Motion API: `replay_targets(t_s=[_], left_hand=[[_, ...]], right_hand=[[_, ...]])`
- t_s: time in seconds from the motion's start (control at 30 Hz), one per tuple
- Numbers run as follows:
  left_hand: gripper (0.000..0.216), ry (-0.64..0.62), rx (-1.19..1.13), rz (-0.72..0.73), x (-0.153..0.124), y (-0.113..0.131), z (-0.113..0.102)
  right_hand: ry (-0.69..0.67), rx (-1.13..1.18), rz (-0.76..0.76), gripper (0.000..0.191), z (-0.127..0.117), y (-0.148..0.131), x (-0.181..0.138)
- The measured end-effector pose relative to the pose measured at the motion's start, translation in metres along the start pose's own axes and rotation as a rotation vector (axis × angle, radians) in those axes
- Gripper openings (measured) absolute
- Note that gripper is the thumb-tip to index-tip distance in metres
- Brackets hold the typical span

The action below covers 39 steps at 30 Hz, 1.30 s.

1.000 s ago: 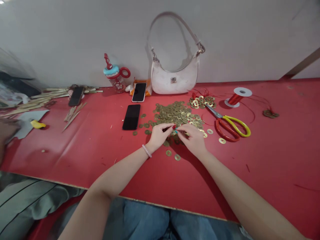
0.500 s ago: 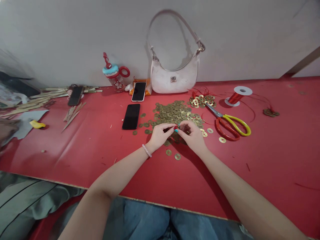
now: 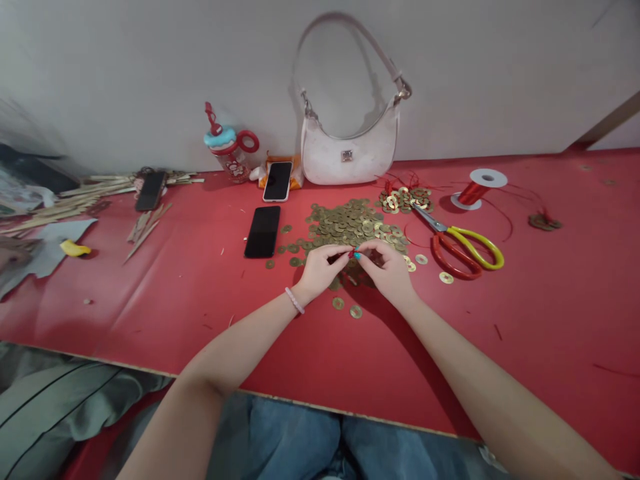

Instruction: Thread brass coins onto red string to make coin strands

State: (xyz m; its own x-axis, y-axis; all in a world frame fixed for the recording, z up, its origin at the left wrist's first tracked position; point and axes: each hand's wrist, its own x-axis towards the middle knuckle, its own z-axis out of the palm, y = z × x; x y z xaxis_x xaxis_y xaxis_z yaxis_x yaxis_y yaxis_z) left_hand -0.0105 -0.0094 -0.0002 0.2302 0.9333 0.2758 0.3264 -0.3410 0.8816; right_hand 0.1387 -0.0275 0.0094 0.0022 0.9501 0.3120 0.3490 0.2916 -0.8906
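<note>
Head view: the bare left hand point(image 3: 323, 272) and bare right hand point(image 3: 389, 273) meet at the fingertips over a heap of round, brass-coloured, holed coins point(image 3: 345, 223). Both grips are narrow; anything between the fingertips is too small to make out, so what either holds cannot be told. The hands hide the heap's near portion; 2 loose coins point(image 3: 355, 311) lie nearer the table edge. A co-worker's blurred hand point(image 3: 11, 253) is cut off at left. Containers: the clear cup with blue lid and red handle point(image 3: 235, 163) stands upright, contents unclear; the white curved handbag point(image 3: 367, 160) stands by the wall, interior hidden; the white-flanged spool point(image 3: 489, 178) carries wound red thread point(image 3: 471, 193)
</note>
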Motion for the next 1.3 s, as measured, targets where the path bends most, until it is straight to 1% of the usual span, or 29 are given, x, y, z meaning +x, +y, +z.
replay_targets(t_s=[0.1, 0.2, 0.37, 0.43, 0.57, 0.8, 0.93, 1.07, 1.17, 1.3], left_hand=[[0.019, -0.006, 0.043, 0.033, -0.001, 0.003, -0.001], [0.018, -0.009, 0.064, 0.063, -0.001, 0.004, -0.001], [0.018, -0.018, 0.077, 0.077, -0.001, 0.005, -0.001], [0.018, -0.015, 0.073, 0.08, -0.001, 0.005, -0.001], [0.018, -0.003, 0.063, 0.08, -0.001, 0.004, 0.0], [0.018, 0.002, 0.008, 0.044, 0.0, -0.002, 0.002], [0.02, -0.051, -0.009, 0.031, 0.0, 0.0, 0.0], [0.019, -0.108, -0.015, 0.01, -0.001, 0.006, -0.002], [0.019, -0.131, -0.102, -0.03, -0.001, 0.009, -0.002], [0.02, -0.189, -0.239, -0.11, -0.002, 0.012, -0.002]], right_hand=[[-0.006, 0.04, 0.058, 0.005, 0.0, -0.001, -0.001], [0.005, 0.049, 0.074, 0.006, 0.0, -0.001, -0.001], [0.005, 0.011, 0.0, 0.015, -0.002, 0.0, 0.001], [0.014, -0.028, -0.032, 0.015, -0.002, 0.001, 0.002], [0.029, -0.02, -0.012, 0.012, -0.003, 0.004, 0.003], [-0.023, 0.08, 0.082, 0.01, -0.006, 0.008, 0.004], [-0.055, 0.175, 0.155, 0.012, -0.007, 0.011, 0.006], [-0.071, 0.295, 0.171, 0.014, -0.009, 0.018, 0.008], [-0.066, 0.397, 0.183, 0.014, -0.01, 0.02, 0.009], [-0.081, 0.471, 0.226, 0.015, -0.009, 0.018, 0.008]])
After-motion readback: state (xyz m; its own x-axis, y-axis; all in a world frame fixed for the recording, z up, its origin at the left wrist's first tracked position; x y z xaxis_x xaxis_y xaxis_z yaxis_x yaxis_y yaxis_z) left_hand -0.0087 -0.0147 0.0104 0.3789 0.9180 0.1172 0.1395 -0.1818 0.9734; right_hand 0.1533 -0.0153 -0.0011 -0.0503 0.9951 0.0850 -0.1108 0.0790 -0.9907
